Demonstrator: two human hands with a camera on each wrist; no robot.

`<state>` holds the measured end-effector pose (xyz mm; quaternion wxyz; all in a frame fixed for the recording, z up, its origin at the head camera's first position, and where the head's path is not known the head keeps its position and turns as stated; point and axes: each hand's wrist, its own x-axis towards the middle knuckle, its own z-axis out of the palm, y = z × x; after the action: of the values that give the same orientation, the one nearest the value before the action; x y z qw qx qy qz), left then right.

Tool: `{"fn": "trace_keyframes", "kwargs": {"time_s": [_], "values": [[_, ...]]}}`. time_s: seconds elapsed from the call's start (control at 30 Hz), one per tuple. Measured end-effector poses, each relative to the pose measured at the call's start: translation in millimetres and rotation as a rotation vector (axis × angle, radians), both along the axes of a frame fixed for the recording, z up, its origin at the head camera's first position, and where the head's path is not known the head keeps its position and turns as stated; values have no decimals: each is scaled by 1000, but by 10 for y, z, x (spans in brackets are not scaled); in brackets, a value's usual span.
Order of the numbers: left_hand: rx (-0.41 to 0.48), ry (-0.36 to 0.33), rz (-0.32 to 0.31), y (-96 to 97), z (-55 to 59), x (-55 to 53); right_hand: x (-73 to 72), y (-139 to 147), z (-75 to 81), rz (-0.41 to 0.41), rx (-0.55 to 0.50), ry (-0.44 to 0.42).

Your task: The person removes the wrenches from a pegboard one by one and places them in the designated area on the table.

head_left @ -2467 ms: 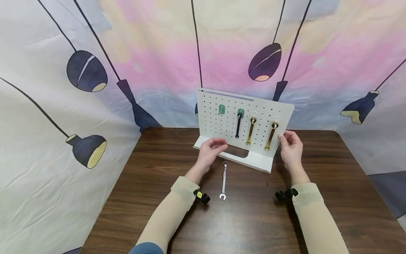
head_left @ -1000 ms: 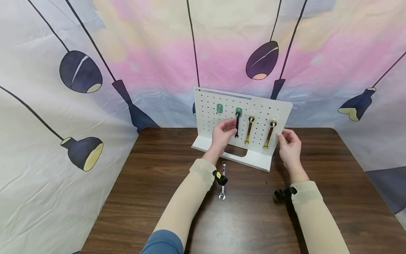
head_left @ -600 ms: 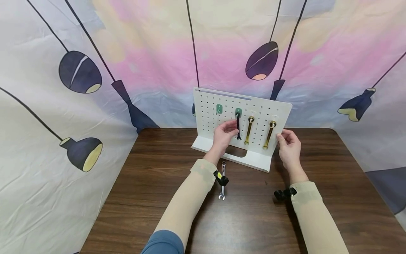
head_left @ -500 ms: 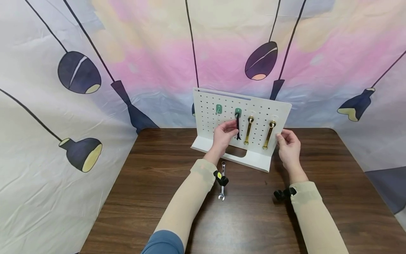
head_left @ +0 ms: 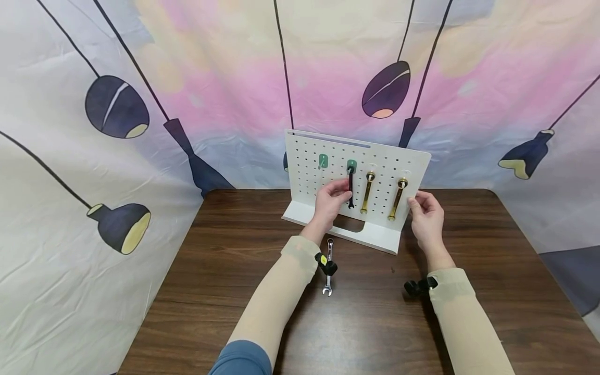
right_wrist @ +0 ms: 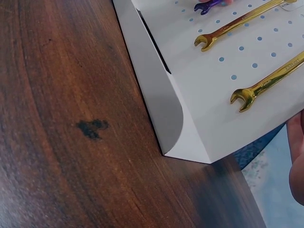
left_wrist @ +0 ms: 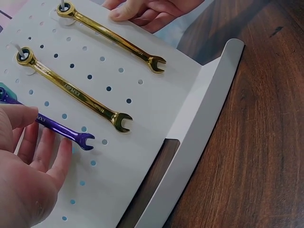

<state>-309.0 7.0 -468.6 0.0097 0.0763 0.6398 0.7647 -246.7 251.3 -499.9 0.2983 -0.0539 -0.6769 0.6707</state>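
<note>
Brown wood-grain table [head_left: 365, 333] supports a white pegboard [head_left: 300, 209] in front of a painted cloth backdrop [head_left: 225, 78]. Left hand [head_left: 330, 200]: thumb and fingertips are closed on the shaft of the purple wrench [left_wrist: 61, 128] (it looks black from the head view); the remaining fingers are loosely spread. That wrench's upper end is at the second green hook [head_left: 352, 163]. At 2.5 seconds earlier, this hand was lower, near the board's base, and held nothing. Right hand [head_left: 428, 216]: thumb and fingers grip the board's right edge, as before. Two gold wrenches, inner [left_wrist: 75, 90] and outer [left_wrist: 111, 34], hang alongside. One silver wrench [head_left: 328, 280] remains on the table.
</note>
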Motion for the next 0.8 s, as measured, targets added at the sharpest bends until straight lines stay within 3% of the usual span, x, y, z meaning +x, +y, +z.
{"fn": "trace_keyframes", "kwargs": {"time_s": [0.8], "values": [[50,1,-31,-34,-12,44,33,-5,19,3,35,-35]]}}
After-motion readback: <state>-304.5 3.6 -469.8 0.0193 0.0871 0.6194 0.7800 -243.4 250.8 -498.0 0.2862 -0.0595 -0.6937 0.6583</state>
